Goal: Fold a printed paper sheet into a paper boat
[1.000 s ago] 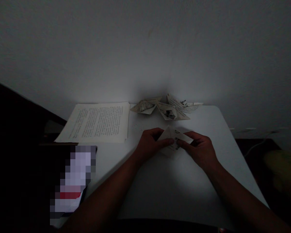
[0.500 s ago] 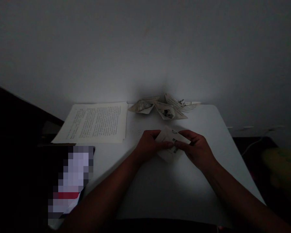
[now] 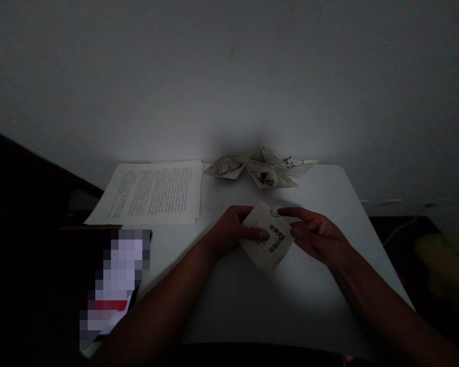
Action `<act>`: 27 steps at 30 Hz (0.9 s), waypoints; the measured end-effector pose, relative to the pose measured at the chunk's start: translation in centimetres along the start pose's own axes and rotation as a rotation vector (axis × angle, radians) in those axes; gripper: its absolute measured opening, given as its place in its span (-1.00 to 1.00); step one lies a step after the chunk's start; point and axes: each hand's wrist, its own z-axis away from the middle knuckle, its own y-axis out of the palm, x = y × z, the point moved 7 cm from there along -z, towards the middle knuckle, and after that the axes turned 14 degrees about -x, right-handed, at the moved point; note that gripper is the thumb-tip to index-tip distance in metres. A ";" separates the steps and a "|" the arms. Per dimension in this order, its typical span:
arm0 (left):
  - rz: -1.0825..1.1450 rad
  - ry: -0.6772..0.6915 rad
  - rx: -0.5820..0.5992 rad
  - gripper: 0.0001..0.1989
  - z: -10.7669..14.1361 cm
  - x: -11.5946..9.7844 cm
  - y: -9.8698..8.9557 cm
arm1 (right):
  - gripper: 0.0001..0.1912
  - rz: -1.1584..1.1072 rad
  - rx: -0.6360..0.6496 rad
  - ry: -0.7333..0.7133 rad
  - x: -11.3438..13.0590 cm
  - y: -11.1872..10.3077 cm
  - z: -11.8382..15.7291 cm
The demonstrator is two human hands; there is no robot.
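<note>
A folded paper diamond (image 3: 268, 255) with dark printed characters is held up over the white table, between my hands. My left hand (image 3: 235, 232) grips its left side, the thumb lying flat across the printed face and the other fingers mostly hidden behind it. At the right corner, my right hand (image 3: 317, 237) pinches the paper between thumb and fingers, with the index finger stretched out above. Beyond the hands sit folded paper boats, one on the left (image 3: 226, 167), one in the middle (image 3: 270, 176) and one behind at the right (image 3: 286, 162).
A stack of printed sheets (image 3: 149, 193) lies at the table's back left. Nearer, a phone or tablet with a blurred-out screen (image 3: 117, 280) rests by the left edge. A grey wall rises behind the white table (image 3: 340, 199). A yellowish object (image 3: 447, 260) is at far right.
The folded paper now shows as a fuller diamond with more print visible. My right hand has shifted right, from the paper's middle to its right corner; my left thumb has moved slightly.
</note>
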 end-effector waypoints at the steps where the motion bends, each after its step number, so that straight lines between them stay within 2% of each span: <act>1: -0.016 0.002 -0.001 -0.63 0.0 0.0 -0.1 | -0.60 0.007 0.007 0.001 -0.1 -0.1 0.0; 8: -0.248 0.067 0.010 -0.70 0.0 -0.4 0.1 | -0.86 0.131 -0.057 -0.039 -1.1 -0.7 -0.5; 14: -0.378 0.092 0.058 -0.70 -0.1 0.0 0.5 | -0.74 0.245 -0.170 -0.082 -0.6 0.1 -0.5; 18: -0.416 0.095 0.102 -0.71 0.0 0.2 1.0 | -0.67 0.586 -0.173 -0.256 0.5 0.7 -0.1; 22: -0.544 0.180 0.110 -0.75 0.2 -0.1 1.7 | -0.67 0.896 -0.210 -0.479 1.8 1.3 0.5; 25: -0.592 0.223 0.082 -0.73 0.2 -0.3 2.0 | -0.66 0.961 -0.287 -0.568 2.4 1.6 0.7; 27: -0.562 0.210 0.054 -0.73 0.2 -0.4 2.0 | -0.66 0.932 -0.351 -0.572 2.6 1.3 0.7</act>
